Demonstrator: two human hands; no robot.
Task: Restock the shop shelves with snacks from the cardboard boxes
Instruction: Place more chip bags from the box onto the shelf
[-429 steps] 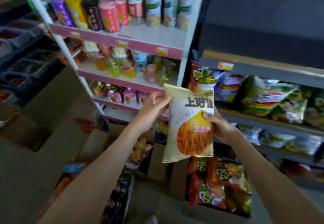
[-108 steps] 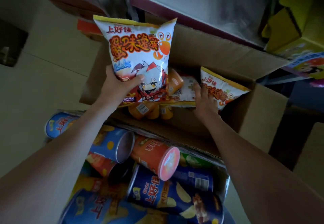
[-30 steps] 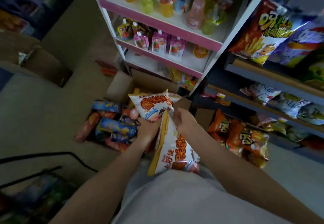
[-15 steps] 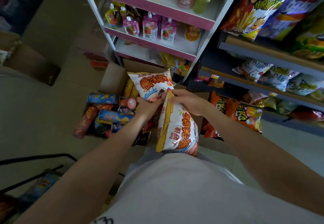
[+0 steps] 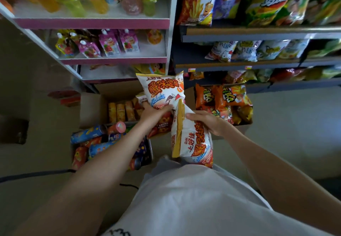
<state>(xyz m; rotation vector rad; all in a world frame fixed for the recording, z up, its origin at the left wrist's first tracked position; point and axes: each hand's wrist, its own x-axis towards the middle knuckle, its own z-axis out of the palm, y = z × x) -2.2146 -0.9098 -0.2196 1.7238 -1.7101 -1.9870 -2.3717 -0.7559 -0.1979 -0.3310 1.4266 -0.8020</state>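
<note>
My left hand (image 5: 153,113) grips the lower part of an upright white snack bag with orange lettering (image 5: 162,90). A second bag of the same kind (image 5: 191,141) hangs downward, held at its top by my right hand (image 5: 206,121). Both bags are in front of my body, above an open cardboard box (image 5: 92,106) on the floor with more snack packs standing in it. To the right, dark shelves (image 5: 258,32) carry rows of snack bags.
A second box with snack cans (image 5: 92,139) lies on the floor at lower left. Orange snack bags (image 5: 221,99) fill another box at the right. A white and pink shelf unit (image 5: 110,23) with drinks and pouches stands at the left.
Both hands rose with their bags from the box toward the shelves. The view has tilted up, so more of the right shelves shows.
</note>
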